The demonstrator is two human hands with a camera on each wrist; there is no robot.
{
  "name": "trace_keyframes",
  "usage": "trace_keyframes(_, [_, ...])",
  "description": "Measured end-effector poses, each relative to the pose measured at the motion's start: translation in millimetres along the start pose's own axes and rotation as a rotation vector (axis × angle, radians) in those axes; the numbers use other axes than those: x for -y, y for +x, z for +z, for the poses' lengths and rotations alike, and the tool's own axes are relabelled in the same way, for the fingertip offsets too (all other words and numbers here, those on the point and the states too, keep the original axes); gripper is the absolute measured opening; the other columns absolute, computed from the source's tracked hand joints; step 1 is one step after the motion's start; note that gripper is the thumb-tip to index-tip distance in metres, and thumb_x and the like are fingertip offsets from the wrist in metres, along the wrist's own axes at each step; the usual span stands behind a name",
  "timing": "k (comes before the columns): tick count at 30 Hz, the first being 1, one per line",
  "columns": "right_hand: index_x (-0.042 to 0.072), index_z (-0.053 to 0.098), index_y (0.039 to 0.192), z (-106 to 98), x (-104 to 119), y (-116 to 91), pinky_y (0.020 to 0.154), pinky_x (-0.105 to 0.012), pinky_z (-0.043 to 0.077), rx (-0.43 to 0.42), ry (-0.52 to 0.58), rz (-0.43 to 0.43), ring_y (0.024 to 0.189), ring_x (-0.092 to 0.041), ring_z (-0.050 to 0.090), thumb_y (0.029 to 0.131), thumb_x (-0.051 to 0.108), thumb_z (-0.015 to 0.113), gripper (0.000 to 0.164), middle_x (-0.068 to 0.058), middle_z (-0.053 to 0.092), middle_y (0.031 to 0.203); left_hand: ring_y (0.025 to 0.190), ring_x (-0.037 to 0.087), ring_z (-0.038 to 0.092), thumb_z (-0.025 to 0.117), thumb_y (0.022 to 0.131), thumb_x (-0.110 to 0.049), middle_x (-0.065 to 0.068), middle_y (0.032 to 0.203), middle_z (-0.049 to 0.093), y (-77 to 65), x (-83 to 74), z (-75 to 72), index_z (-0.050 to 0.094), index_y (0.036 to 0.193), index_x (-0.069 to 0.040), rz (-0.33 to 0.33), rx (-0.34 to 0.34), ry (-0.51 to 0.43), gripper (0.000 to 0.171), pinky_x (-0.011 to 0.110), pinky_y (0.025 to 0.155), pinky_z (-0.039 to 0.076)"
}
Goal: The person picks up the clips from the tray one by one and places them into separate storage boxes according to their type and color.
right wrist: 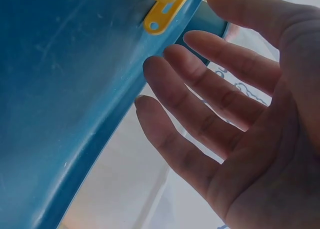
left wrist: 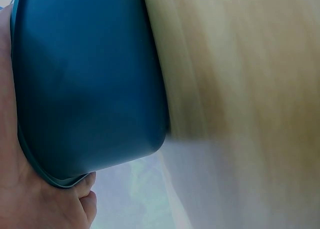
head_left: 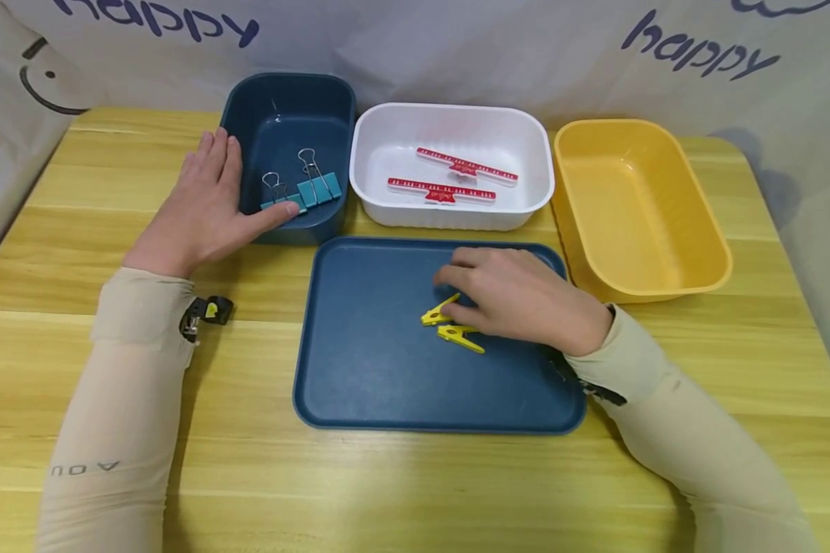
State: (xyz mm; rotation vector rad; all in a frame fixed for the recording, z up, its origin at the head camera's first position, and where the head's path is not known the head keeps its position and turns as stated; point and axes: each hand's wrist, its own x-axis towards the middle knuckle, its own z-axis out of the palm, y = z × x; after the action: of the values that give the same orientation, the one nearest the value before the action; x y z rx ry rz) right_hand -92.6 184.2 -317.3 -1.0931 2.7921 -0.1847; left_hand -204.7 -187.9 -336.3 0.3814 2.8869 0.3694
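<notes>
My left hand (head_left: pixel 200 201) rests on the left edge of the dark blue bin (head_left: pixel 327 84), fingers straight along the rim and thumb across its front corner. In the left wrist view, the bin's outer wall (left wrist: pixel 90 79) fills the space beside that hand. Two teal binder clips (head_left: pixel 318 190) lie inside the bin. My right hand (head_left: pixel 519 296) hovers over the blue tray (head_left: pixel 366 369), its fingers loosely bent and spread in the right wrist view. Two yellow clothespins (head_left: pixel 459 336) lie on the tray by its thumb; whether the thumb touches one, I cannot tell.
Behind the tray, a white bin (head_left: pixel 449 216) contains two red-and-clear ruler-shaped clips (head_left: pixel 443 192). A yellow bin (head_left: pixel 636 207) stands at the right. All rest on a wooden table (head_left: pixel 249 476), with a white printed cloth (head_left: pixel 456 46) behind.
</notes>
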Motion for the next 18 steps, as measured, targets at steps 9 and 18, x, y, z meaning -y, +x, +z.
trace_keyframes(9, [0.013,0.075,0.122,0.6,0.2,0.1,0.071,-0.033,0.059,0.032,0.004,-0.004,0.084,-0.016,0.066,0.095,0.035,0.075,0.034,-0.003,0.072,0.105,0.162,0.036,-0.021,0.034,0.089,-0.088,0.013,0.171,-0.025,-0.5,-0.4,-0.3,-0.013,0.162,-0.001,-0.005,0.007,0.007,0.123,0.056,0.134,-0.008])
trace_keyframes(18, [0.014,0.075,0.122,0.4,0.7,-0.1,0.071,-0.033,0.059,0.037,0.004,-0.021,0.084,-0.016,0.066,0.096,0.033,0.075,0.032,-0.003,0.072,0.107,0.162,0.035,-0.021,0.034,0.089,-0.088,0.012,0.171,-0.026,-0.6,-0.5,-0.9,-0.014,0.162,-0.001,-0.005,0.009,0.007,0.123,0.056,0.134,-0.008])
